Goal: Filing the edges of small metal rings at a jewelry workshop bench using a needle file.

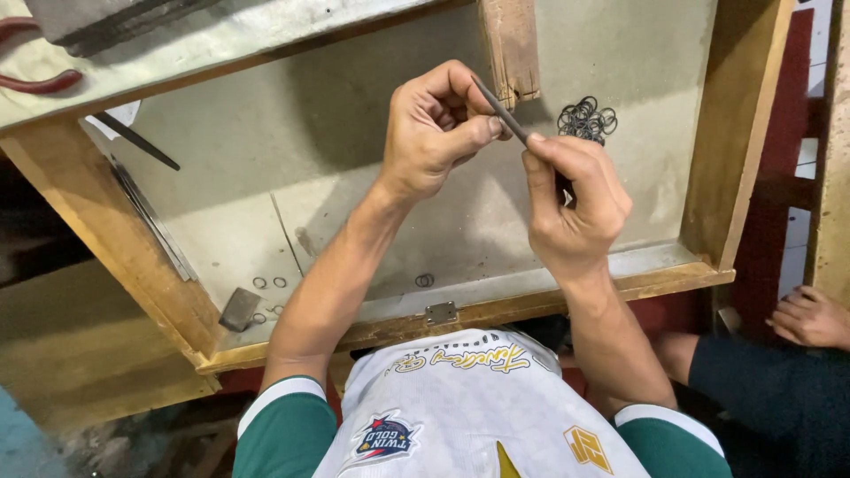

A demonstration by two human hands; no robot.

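Observation:
My left hand (436, 128) and my right hand (574, 205) meet above a shallow wooden tray. Between them runs a thin dark metal file (503, 112), slanting from upper left to lower right. The left thumb and fingers pinch something small against the file; it is too small to make out. My right forefinger lies along the file's lower end and the right hand grips it. A wooden bench peg (511, 46) juts down just behind the hands. A heap of small dark wire rings (587, 119) lies on the tray floor right of the peg.
The tray has a wooden rim (496, 310) with a small metal hinge (441, 312). A few loose rings (269, 283) and a small metal block (239, 309) lie near its front left. Red-handled pliers (40, 84) rest on the bench top. Another person's hand (810, 317) is at the right.

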